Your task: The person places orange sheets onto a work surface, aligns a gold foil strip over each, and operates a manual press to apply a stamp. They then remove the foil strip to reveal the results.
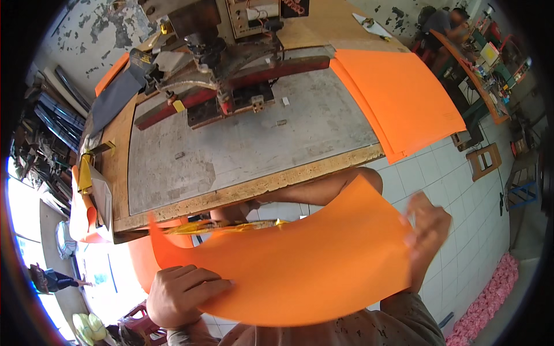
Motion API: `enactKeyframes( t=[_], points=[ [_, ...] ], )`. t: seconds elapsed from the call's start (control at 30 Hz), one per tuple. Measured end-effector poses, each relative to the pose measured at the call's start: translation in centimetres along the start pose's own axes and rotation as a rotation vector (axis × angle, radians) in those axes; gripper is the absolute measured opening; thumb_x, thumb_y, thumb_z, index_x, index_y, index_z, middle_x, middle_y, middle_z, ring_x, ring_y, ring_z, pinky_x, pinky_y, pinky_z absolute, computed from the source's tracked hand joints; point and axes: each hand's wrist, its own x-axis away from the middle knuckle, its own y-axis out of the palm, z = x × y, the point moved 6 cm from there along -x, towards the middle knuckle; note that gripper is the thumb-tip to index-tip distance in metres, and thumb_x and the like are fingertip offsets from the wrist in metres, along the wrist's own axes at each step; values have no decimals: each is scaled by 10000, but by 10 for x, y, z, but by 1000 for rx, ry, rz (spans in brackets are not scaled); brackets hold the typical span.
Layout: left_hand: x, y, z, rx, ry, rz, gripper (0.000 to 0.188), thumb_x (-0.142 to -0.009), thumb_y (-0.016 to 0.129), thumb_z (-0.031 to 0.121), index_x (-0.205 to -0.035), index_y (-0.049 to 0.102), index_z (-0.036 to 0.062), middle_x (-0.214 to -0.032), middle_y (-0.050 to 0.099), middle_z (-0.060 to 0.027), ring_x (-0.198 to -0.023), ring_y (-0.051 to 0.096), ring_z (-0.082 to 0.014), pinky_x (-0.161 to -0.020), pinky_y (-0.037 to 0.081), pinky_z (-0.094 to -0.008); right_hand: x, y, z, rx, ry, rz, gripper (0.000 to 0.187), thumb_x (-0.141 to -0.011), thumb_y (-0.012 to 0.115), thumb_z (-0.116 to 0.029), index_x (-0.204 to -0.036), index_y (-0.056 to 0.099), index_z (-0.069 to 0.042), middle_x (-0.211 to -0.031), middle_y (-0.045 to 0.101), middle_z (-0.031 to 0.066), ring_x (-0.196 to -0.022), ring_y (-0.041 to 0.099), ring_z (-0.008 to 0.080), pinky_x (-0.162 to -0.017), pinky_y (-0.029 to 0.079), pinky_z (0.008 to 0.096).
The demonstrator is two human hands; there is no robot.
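I hold a large orange plastic sheet [300,262] curved across my lap, below the front edge of the workbench [242,147]. My left hand [182,294] grips its lower left edge with the fingers curled over it. At the sheet's right edge my right hand [427,228] pinches it, slightly blurred. A stack of the same orange sheets [404,98] lies on the bench's right end and hangs over the edge. A dark press machine [225,69] stands at the back of the bench.
A yellow strip [231,226] sits under the bench's front edge. Dark sheets [115,98] lie at the bench's left. A wooden stool [483,161] stands on the white tiled floor at right. A person sits at another table [461,63] far right. Pink material [487,300] is piled lower right.
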Motion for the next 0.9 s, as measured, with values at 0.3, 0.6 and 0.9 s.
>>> enactKeyframes(
  t=[0.3,0.6,0.9],
  points=[
    [37,9,-6,64,44,-257,380,-669,737,144,-1042,808,147,-793,661,48,-604,648,-120,-509,518,-269,93,50,44,-115,483,-887,680,-789,891,-252,-1396,621,-106,-1539,494,191,-1495,334,408,-1145,300,547],
    [53,11,14,399,459,-630,482,-818,725,135,-1292,753,217,-833,619,72,-611,605,-73,-467,453,-223,154,81,23,-602,591,-1007,483,-1001,594,-150,-1476,575,-67,-1676,333,136,-1553,255,425,-1231,200,571],
    [109,-13,-34,202,-193,-676,274,-723,837,227,-988,800,164,-818,728,-6,-696,707,-163,-578,554,-283,88,-11,-39,-730,324,-899,298,-1076,485,-69,-1210,635,151,-1249,619,412,-1177,650,517,-962,579,537]
  ],
)
